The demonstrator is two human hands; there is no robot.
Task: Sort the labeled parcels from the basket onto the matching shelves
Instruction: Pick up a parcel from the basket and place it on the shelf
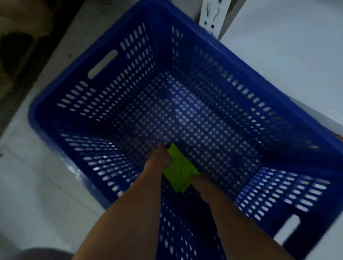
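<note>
Both arms are down in the blue basket [145, 35], left hand [159, 156] and right hand [198, 179] gripping the last green parcel [180, 169], best lifted level and its label, unseen from here, read before shelving.

Both bare forearms extend forward and downward, nearly parallel; left hand [160, 156] with fingers curled in a grip, right hand [198, 180] blurred, its fingers indistinct.

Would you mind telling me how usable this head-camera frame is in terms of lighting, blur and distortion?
Head view: dim, bluish light, with a pale glare patch on the floor of the blue basket; motion blur smears the top-left corner and the basket's right wall; wide-angle bending curves the rim; the green parcel stays bright, but the left hand and right hand gripping it look soft, and no label is legible.
</note>
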